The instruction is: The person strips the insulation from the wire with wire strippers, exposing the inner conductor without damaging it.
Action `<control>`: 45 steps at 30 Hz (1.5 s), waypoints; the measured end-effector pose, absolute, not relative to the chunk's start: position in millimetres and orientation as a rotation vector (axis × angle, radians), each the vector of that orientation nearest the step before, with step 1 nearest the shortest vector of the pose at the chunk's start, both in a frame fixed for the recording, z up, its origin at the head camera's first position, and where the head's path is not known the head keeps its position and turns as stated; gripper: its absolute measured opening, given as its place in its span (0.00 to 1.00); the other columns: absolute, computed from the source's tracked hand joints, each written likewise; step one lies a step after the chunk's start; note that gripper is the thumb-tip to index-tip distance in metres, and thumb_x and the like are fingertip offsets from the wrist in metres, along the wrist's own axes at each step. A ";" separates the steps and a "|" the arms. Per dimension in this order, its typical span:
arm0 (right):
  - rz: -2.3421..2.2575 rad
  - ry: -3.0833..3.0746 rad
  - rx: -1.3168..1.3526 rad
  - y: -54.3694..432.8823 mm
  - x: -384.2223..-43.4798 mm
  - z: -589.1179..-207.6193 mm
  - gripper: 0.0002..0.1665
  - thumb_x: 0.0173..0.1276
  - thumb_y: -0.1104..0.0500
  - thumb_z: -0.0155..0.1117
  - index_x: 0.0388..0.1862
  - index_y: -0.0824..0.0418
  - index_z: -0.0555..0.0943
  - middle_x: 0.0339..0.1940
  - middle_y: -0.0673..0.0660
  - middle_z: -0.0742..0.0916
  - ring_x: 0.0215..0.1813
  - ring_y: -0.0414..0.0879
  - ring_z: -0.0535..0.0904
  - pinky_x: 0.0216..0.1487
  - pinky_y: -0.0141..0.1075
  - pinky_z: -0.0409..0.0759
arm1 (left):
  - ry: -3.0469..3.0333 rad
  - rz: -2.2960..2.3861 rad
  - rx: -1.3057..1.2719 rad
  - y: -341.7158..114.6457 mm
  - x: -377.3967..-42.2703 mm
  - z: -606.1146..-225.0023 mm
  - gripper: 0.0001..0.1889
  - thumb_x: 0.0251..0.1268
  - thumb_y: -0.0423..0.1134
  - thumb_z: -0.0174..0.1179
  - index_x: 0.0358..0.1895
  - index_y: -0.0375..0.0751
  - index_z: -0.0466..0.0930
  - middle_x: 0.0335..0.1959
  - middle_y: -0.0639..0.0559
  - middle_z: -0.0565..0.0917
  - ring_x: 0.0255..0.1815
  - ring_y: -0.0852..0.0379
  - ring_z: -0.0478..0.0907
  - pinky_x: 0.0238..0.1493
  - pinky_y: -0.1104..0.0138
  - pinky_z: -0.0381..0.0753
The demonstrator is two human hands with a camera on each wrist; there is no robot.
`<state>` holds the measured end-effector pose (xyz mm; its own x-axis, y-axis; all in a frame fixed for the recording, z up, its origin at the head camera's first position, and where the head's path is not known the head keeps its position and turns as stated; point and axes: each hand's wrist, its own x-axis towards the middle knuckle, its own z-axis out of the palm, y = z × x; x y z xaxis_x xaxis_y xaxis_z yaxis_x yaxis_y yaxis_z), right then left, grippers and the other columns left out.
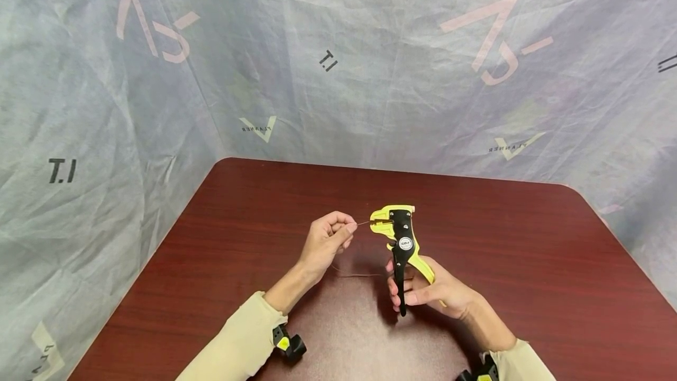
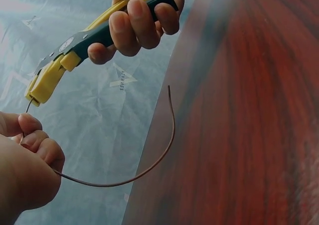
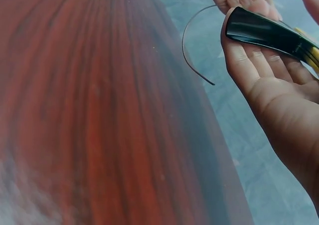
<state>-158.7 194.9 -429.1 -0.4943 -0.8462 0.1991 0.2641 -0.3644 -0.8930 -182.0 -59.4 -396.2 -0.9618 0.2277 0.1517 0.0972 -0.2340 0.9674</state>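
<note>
My left hand (image 1: 324,246) pinches a thin brown wire (image 2: 109,185) between thumb and forefinger. One end of the wire runs up into the yellow jaws of a wire stripper (image 1: 404,231); the rest curves below the hand to a free end, seen in the right wrist view too. My right hand (image 1: 449,291) grips the stripper by its handles, fingers curled round the black one (image 3: 264,31). The tool stands upright with its head towards the left hand. How deep the wire sits inside the jaws is hidden.
Both hands are above a dark red wood-grain table (image 1: 254,210). A grey printed cloth (image 1: 338,93) hangs behind it and along both sides. Small black cameras are worn on the wrists, one of them the left wrist camera (image 1: 290,346).
</note>
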 end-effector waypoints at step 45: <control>-1.897 1.121 -0.908 193.5 -151.8 -428.5 0.20 0.68 0.77 0.54 0.56 0.63 0.70 0.42 0.50 0.85 0.40 0.44 0.83 0.46 0.34 0.82 | 1.921 2.303 0.463 -49.6 -174.7 -394.9 0.10 0.70 0.27 0.55 0.43 0.18 0.72 0.17 0.63 0.71 0.20 0.68 0.66 0.23 0.76 0.64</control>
<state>-151.8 193.5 -428.5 -0.4756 -0.8567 0.1996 0.2381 -0.3438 -0.9084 -174.7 -49.6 -394.9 -0.9479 0.2735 0.1633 0.1116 -0.1950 0.9744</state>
